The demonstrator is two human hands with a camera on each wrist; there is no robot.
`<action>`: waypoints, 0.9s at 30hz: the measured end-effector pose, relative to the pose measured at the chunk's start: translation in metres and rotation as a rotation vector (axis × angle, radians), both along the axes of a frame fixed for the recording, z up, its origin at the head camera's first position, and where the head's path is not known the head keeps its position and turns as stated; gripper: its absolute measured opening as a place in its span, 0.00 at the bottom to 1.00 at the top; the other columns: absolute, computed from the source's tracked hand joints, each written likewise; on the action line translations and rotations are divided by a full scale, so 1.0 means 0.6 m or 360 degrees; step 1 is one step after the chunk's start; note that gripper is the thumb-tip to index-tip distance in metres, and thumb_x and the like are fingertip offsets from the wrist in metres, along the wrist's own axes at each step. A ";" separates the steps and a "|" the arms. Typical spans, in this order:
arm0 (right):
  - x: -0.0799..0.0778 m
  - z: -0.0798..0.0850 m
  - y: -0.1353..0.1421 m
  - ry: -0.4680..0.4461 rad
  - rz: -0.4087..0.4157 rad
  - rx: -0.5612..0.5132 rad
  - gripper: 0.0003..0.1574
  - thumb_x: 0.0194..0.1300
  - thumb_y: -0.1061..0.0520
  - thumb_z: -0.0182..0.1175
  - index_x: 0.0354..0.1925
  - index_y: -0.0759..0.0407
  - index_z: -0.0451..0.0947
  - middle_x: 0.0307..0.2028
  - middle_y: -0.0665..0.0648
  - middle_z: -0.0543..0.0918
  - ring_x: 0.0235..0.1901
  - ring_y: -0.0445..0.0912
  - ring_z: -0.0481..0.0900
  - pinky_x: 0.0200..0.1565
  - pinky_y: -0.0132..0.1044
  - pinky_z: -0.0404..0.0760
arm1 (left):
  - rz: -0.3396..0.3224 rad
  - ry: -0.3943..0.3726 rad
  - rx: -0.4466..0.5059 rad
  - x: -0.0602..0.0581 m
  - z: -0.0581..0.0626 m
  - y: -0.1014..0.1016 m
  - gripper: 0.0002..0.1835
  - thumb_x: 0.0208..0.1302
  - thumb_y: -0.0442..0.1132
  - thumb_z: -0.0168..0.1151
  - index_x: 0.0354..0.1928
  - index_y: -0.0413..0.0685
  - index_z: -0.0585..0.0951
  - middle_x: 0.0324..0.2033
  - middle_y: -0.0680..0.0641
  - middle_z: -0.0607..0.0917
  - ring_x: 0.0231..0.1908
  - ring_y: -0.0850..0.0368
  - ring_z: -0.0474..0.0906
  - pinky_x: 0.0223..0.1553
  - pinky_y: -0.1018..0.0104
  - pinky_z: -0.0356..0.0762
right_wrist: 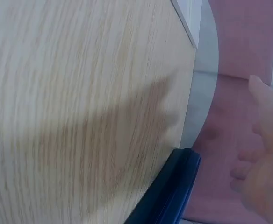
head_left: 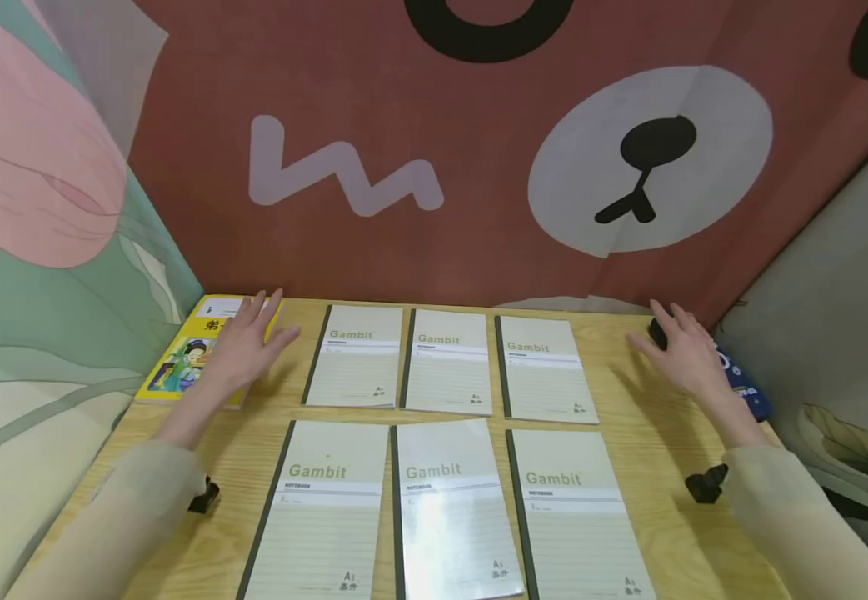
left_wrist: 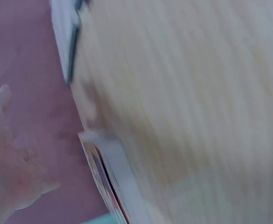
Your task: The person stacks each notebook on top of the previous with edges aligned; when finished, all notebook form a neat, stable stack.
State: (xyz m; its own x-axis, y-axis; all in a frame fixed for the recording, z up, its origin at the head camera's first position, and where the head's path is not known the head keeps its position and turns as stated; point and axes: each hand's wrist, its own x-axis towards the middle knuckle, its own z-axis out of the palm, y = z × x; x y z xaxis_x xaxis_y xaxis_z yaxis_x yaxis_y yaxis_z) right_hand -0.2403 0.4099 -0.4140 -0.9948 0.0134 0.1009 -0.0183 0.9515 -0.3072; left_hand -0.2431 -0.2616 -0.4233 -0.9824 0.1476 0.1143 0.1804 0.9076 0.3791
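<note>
My left hand [head_left: 246, 346] hovers with spread fingers over the right part of a yellow picture book [head_left: 188, 360] at the table's far left corner. At the far right, my right hand [head_left: 683, 354] is held over a dark blue case-like item [head_left: 743, 385], fingers apart and holding nothing. Between the hands lie notebooks marked Gambit in two rows. The far row has a left notebook [head_left: 355, 367], a middle one [head_left: 447, 375] and a right one [head_left: 546, 379]. Nearer and larger are a left notebook [head_left: 321, 525], a glossy middle one [head_left: 452, 533] and a right one [head_left: 580, 525].
The wooden table [head_left: 629, 500] ends at a reddish cloth backdrop [head_left: 479, 242] with a cartoon face. Patterned cloth hangs on both sides. A small black device [head_left: 706, 485] sits at the right wrist, another [head_left: 205, 496] at the left wrist.
</note>
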 end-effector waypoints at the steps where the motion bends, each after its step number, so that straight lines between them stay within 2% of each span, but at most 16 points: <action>1: -0.001 0.000 -0.004 0.0017 -0.0006 -0.0023 0.56 0.75 0.27 0.49 0.84 0.53 0.40 0.79 0.78 0.45 0.75 0.79 0.46 0.67 0.82 0.48 | -0.0008 -0.0008 0.0051 -0.002 0.002 0.009 0.46 0.76 0.66 0.46 0.84 0.52 0.45 0.81 0.32 0.50 0.80 0.28 0.44 0.75 0.25 0.46; 8: -0.006 0.002 -0.035 0.0159 -0.0012 -0.0264 0.51 0.75 0.31 0.52 0.82 0.53 0.49 0.79 0.73 0.55 0.74 0.74 0.55 0.68 0.77 0.58 | -0.0086 -0.0101 0.0402 -0.020 0.012 0.090 0.46 0.76 0.64 0.50 0.84 0.52 0.46 0.82 0.40 0.52 0.80 0.34 0.48 0.78 0.32 0.49; 10: -0.008 0.000 -0.042 0.0177 0.0030 -0.0362 0.50 0.76 0.33 0.53 0.82 0.55 0.51 0.77 0.73 0.58 0.73 0.73 0.59 0.67 0.75 0.63 | -0.0115 -0.0130 0.0474 -0.023 0.012 0.117 0.45 0.76 0.63 0.51 0.83 0.52 0.47 0.82 0.40 0.54 0.79 0.34 0.53 0.77 0.33 0.54; 15: -0.010 -0.003 -0.062 0.0078 0.0137 -0.0608 0.48 0.78 0.36 0.52 0.82 0.56 0.49 0.78 0.71 0.58 0.71 0.72 0.65 0.64 0.71 0.71 | -0.0164 -0.0210 0.0668 -0.027 0.017 0.189 0.43 0.76 0.59 0.54 0.83 0.54 0.50 0.79 0.39 0.62 0.71 0.38 0.70 0.69 0.37 0.71; 17: -0.009 -0.005 -0.072 0.0015 0.0142 -0.0676 0.49 0.78 0.35 0.51 0.83 0.55 0.48 0.79 0.70 0.57 0.71 0.71 0.66 0.64 0.70 0.72 | -0.0193 -0.0247 0.0732 -0.029 0.019 0.216 0.41 0.77 0.59 0.53 0.83 0.55 0.51 0.77 0.38 0.65 0.68 0.39 0.73 0.66 0.41 0.75; 22: -0.012 -0.010 -0.095 -0.0114 0.0140 -0.0859 0.48 0.78 0.34 0.49 0.83 0.53 0.47 0.78 0.72 0.59 0.70 0.69 0.70 0.63 0.60 0.79 | -0.0222 -0.0509 0.1014 -0.032 0.026 0.275 0.37 0.79 0.58 0.46 0.83 0.63 0.49 0.78 0.41 0.64 0.69 0.41 0.73 0.62 0.46 0.81; 25: -0.011 -0.011 -0.102 -0.0183 0.0139 -0.0997 0.49 0.78 0.35 0.49 0.83 0.53 0.45 0.78 0.73 0.58 0.72 0.68 0.68 0.58 0.42 0.86 | -0.0221 -0.0691 0.1235 -0.031 0.029 0.307 0.35 0.80 0.56 0.43 0.83 0.66 0.48 0.79 0.42 0.62 0.72 0.41 0.70 0.63 0.46 0.81; 27: -0.008 -0.010 -0.102 -0.0229 0.0124 -0.1090 0.50 0.79 0.35 0.49 0.83 0.54 0.43 0.78 0.72 0.57 0.73 0.67 0.65 0.54 0.33 0.86 | -0.0239 -0.0789 0.1364 -0.029 0.029 0.331 0.34 0.81 0.55 0.42 0.83 0.67 0.47 0.80 0.43 0.60 0.74 0.42 0.68 0.63 0.46 0.81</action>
